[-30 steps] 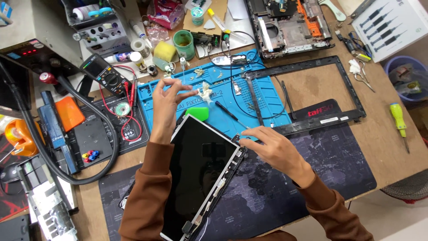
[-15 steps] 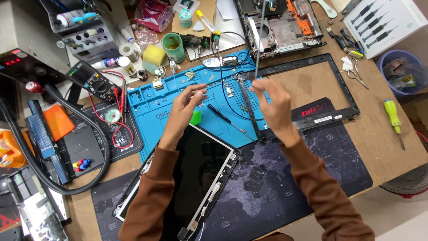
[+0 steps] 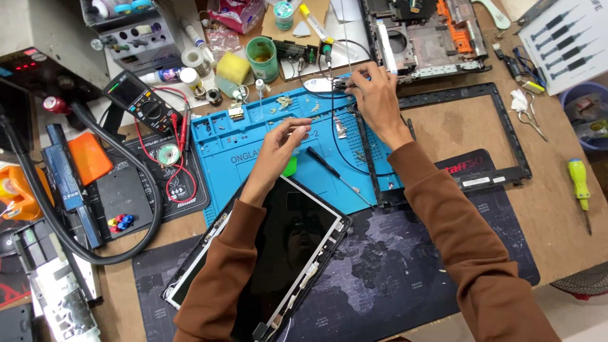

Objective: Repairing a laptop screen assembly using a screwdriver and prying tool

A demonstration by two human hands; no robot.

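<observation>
The right hand (image 3: 373, 98) reaches to the far edge of the blue repair mat (image 3: 253, 158), its fingertips pinched together on a small dark part (image 3: 339, 83) from which thin black cables (image 3: 334, 142) run back across the mat; what exactly the part is cannot be told. The left hand (image 3: 278, 149) hovers over the middle of the mat, fingers loosely curled and nipping something small and pale, too small to name. The two hands are apart. Just under the left wrist lies a bare laptop screen panel (image 3: 285, 253), glass up, tilted across the near edge of the mat and the dark map-print desk pad (image 3: 392, 272). A black-handled screwdriver (image 3: 335, 174) lies on the mat between the arms. A black screen bezel frame (image 3: 500, 133) lies on the bench to the right of the mat, and a stripped laptop base (image 3: 430, 38) sits near the far edge. To the left of the mat rest a multimeter (image 3: 139, 101) with red leads, a green cup (image 3: 263, 58) and a yellow sponge (image 3: 233, 66). A green-handled screwdriver (image 3: 579, 183) lies by the right edge of the bench.
</observation>
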